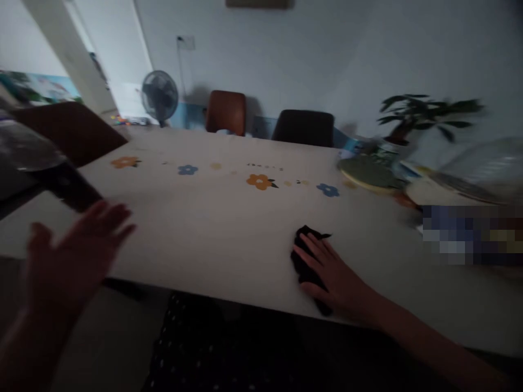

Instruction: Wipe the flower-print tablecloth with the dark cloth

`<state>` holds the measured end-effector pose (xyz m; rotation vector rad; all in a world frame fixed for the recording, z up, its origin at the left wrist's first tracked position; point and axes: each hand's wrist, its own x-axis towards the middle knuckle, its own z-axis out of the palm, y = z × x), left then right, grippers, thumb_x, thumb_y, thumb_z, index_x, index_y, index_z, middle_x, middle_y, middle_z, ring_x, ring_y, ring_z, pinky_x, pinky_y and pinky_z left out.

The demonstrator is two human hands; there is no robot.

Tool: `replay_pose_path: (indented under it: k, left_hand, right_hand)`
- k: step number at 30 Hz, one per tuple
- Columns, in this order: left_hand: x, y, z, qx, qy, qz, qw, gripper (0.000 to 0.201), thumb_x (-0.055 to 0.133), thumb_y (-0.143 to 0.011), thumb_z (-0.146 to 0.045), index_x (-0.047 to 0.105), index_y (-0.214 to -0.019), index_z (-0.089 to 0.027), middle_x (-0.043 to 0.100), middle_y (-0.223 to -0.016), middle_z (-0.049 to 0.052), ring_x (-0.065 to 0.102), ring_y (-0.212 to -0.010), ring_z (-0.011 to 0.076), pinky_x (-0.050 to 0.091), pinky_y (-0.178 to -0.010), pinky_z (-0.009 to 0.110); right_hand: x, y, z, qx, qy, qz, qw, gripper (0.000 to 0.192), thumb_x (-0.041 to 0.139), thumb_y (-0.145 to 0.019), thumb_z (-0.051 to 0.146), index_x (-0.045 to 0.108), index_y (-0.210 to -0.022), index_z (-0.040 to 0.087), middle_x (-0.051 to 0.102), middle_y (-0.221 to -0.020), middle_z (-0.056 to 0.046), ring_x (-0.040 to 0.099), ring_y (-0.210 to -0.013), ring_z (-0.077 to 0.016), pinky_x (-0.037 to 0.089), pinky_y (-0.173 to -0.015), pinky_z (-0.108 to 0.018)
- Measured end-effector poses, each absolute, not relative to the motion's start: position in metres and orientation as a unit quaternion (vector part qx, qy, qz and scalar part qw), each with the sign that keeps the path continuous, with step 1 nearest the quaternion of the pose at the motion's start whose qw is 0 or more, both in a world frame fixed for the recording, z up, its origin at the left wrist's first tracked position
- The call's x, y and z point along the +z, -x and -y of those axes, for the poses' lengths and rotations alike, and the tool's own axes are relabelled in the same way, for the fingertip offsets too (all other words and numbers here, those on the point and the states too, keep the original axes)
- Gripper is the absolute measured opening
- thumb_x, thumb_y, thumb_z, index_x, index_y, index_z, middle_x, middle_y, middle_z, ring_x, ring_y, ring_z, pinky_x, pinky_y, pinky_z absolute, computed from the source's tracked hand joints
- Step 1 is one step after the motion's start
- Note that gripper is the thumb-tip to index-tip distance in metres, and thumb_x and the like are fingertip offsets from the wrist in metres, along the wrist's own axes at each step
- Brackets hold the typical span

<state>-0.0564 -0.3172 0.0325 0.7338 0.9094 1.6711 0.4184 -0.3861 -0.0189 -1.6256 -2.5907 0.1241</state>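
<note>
At the far left a dark, glossy object (49,174) sits on the edge of the pale counter with printed orange and blue flowers (229,218); it is too blurred to identify. Just below it the left hand (65,256) hovers over the near-left corner, palm down, fingers spread and slightly raised, its grip apart and holding nothing. The forearm runs down out of the lower-left corner.

Toward the middle, near the front edge, lies the small black crumpled cloth (304,256). The right hand (333,277) rests flat on it, fingers stretched forward and close together, pressing the cloth against the counter rather than pinching it; the grip lies flat, not curled around the fabric. The wrist is low and the forearm comes in from the lower right.

The work looks like wiping the surface, with the cloth in mid-stroke. A further stroke would call for steady downward pressure and a flat palm, so the cloth slides without bunching or slipping free.

Farther right stand a round green plate (368,173) and a potted green plant (412,117), well apart from the cloth.
</note>
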Motion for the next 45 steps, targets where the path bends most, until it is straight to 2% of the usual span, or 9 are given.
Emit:
replay_pose_path:
  k: [2,6,12,18,29,33,36,40,45]
  left_hand:
    - [0.029,0.033,0.344,0.685,-0.275,-0.343,0.581,0.078,0.038,-0.087,-0.072,0.051,-0.137,-0.013,0.055,-0.138,0.013,0.045,-0.133,0.0329,0.033,-0.114,0.059]
    - [0.019,0.009,0.372,0.667,-0.185,-0.187,0.697,0.067,0.036,-0.096,-0.059,0.04,-0.147,-0.015,0.042,-0.15,0.012,0.04,-0.139,0.0264,0.037,-0.115,0.045]
    - [0.013,0.02,0.384,0.677,-0.117,-0.124,0.716,0.073,0.031,-0.098,-0.06,0.019,-0.156,-0.019,0.038,-0.152,0.012,0.039,-0.139,0.0263,0.037,-0.115,0.042]
    - [0.004,0.027,0.384,0.694,-0.062,-0.148,0.702,0.073,0.025,-0.098,-0.061,0.022,-0.155,-0.016,0.044,-0.148,0.012,0.042,-0.137,0.0251,0.04,-0.113,0.039]
    - [0.002,0.054,0.38,0.78,0.006,-0.214,0.588,0.061,0.024,-0.102,-0.048,0.036,-0.148,-0.01,0.057,-0.135,0.015,0.053,-0.127,0.0248,0.052,-0.1,0.038]
    - [0.006,0.059,0.38,0.783,0.029,-0.245,0.571,0.048,0.026,-0.103,-0.031,0.045,-0.139,-0.005,0.065,-0.121,0.015,0.062,-0.116,0.0237,0.056,-0.094,0.035]
    - [0.009,0.061,0.381,0.784,0.067,-0.277,0.552,0.037,0.027,-0.101,-0.017,0.059,-0.118,-0.008,0.072,-0.098,0.009,0.069,-0.094,0.0187,0.057,-0.087,0.031]
    - [0.012,0.059,0.382,0.779,0.085,-0.315,0.535,0.039,0.024,-0.099,-0.013,0.063,-0.1,-0.011,0.067,-0.074,0.003,0.067,-0.071,0.0133,0.058,-0.074,0.025]
    - [0.012,0.048,0.385,0.751,0.056,-0.323,0.573,0.043,0.018,-0.099,-0.013,0.062,-0.095,-0.011,0.061,-0.069,0.003,0.061,-0.063,0.0119,0.055,-0.063,0.023]
  right_hand:
    - [-0.018,-0.382,0.371,0.025,0.452,0.89,0.058,0.073,0.039,-0.095,0.065,0.026,-0.156,0.027,0.008,-0.162,-0.006,0.009,-0.148,-0.0316,0.019,-0.119,-0.058]
    - [-0.014,-0.31,0.341,0.02,0.316,0.946,0.073,0.072,0.041,-0.099,0.06,0.028,-0.155,0.017,0.01,-0.161,-0.015,0.008,-0.148,-0.0353,0.022,-0.117,-0.061]
    - [-0.006,-0.205,0.304,0.053,0.245,0.966,0.058,0.073,0.046,-0.097,0.06,0.038,-0.149,0.01,0.022,-0.157,-0.022,0.012,-0.147,-0.0378,0.018,-0.118,-0.06]
    - [-0.007,-0.122,0.273,0.056,0.219,0.97,0.083,0.063,0.047,-0.1,0.05,0.041,-0.147,0.008,0.031,-0.153,-0.022,0.022,-0.145,-0.0375,0.023,-0.118,-0.054]
    - [0.004,-0.015,0.236,0.079,0.278,0.957,0.016,0.056,0.042,-0.101,0.031,0.032,-0.153,0.015,0.016,-0.16,-0.019,0.01,-0.147,-0.0384,0.015,-0.118,-0.059]
    - [0.002,-0.017,0.238,0.09,0.275,0.957,0.031,0.054,0.042,-0.102,0.036,0.034,-0.151,0.015,0.018,-0.16,-0.017,0.011,-0.148,-0.0362,0.016,-0.118,-0.057]
    - [0.0,-0.043,0.252,0.091,0.247,0.963,0.049,0.059,0.045,-0.1,0.048,0.039,-0.149,0.014,0.02,-0.159,-0.018,0.014,-0.147,-0.0344,0.018,-0.119,-0.053]
    - [0.004,-0.101,0.282,0.08,0.241,0.966,0.052,0.062,0.051,-0.098,0.051,0.041,-0.147,0.015,0.022,-0.159,-0.018,0.017,-0.147,-0.0326,0.017,-0.119,-0.052]
    - [0.01,-0.188,0.322,0.103,0.278,0.954,0.04,0.064,0.05,-0.099,0.052,0.038,-0.149,0.015,0.02,-0.159,-0.018,0.012,-0.148,-0.0305,0.013,-0.12,-0.051]
